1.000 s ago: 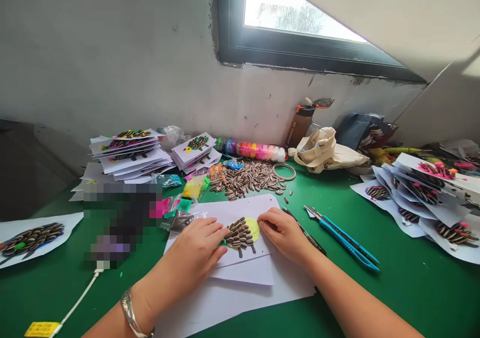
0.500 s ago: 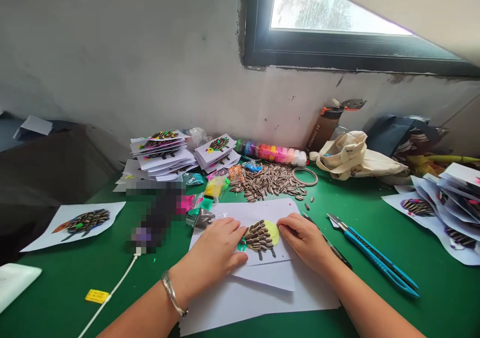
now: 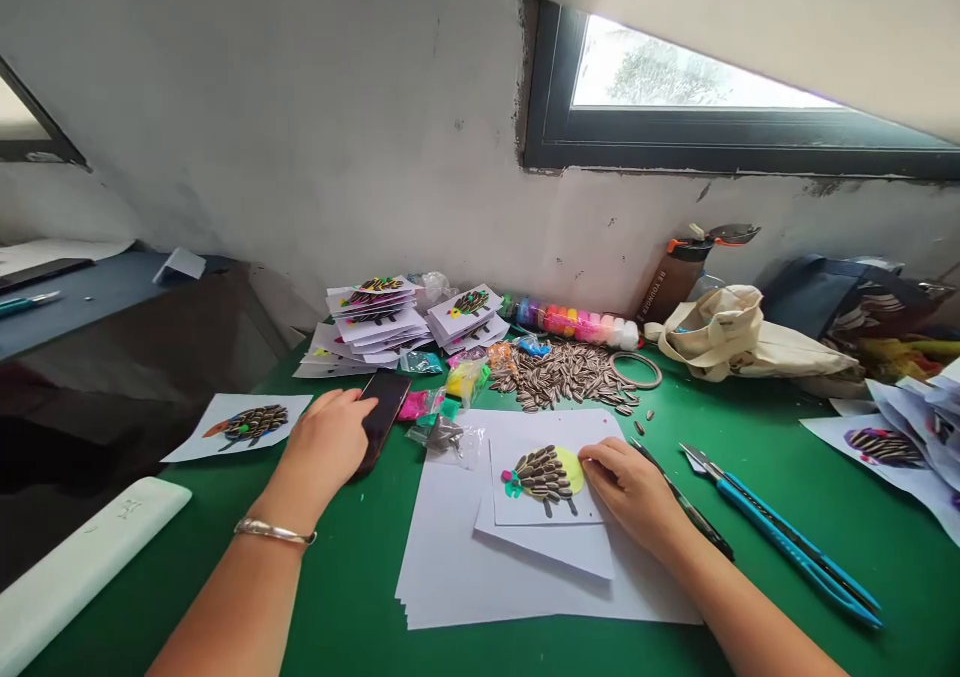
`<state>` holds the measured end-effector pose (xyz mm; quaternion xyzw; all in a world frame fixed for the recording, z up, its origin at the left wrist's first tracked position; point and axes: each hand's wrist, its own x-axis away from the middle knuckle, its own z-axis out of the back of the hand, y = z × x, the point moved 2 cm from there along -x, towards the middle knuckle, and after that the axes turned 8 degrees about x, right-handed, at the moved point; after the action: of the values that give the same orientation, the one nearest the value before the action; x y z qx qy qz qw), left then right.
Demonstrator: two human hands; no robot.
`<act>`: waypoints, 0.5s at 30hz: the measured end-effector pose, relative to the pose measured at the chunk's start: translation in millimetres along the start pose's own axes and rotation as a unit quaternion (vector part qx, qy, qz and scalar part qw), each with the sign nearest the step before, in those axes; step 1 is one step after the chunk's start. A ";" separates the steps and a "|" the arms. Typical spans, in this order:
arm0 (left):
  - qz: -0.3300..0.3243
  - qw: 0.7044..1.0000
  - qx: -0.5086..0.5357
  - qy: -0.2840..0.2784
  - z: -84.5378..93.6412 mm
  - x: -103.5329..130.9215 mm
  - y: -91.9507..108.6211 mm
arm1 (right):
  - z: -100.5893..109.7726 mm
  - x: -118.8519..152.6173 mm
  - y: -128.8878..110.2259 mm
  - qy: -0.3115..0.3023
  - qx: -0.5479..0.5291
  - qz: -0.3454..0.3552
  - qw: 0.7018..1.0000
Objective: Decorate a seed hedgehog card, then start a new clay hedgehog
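– Resting where, both hands?
– Left hand [image 3: 330,439]: fingers loosely spread on flat black phone [image 3: 385,419], left of centre; right hand [image 3: 621,477]: fingers curled at seed-covered white paper card [image 3: 544,475], lower centre, grip unclear

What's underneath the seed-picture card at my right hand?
A white sheet pokes out from under the card, over larger white sheets. The rest of what lies beneath is covered by the card itself and partly by the right hand.
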<state>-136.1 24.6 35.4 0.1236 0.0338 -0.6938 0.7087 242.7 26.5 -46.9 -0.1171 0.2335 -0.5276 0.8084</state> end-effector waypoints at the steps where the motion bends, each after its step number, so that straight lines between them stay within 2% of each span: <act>1: 0.007 1.000 -0.004 -0.004 -4.7 3.2 -8.4 | -0.1 0.0 0.4 -0.003 -0.002 0.001 1.000; 5: 0.013 1.000 -0.011 -0.014 -20.6 13.0 -20.2 | 0.2 0.0 0.6 -0.008 -0.007 0.002 1.000; 7: 0.011 1.000 -0.013 -0.009 -19.2 14.2 -18.9 | 1.2 -0.2 -0.4 -0.005 -0.010 0.004 1.000; 9: 0.003 1.000 -0.010 0.013 -10.5 15.8 -11.8 | 2.2 -0.4 -1.3 -0.002 -0.012 0.005 1.000; 12: -0.041 0.995 0.048 0.078 4.6 25.6 16.9 | 2.1 -0.9 -1.2 0.003 -0.012 0.004 1.000; 15: -0.138 0.977 0.157 0.051 1.2 43.1 63.4 | -0.2 -1.0 -0.2 0.006 -0.010 0.007 1.000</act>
<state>-71.9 -17.3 35.2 0.2628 -0.0223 -0.7744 0.5751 242.1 27.4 -46.8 -0.1205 0.2441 -0.5198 0.8097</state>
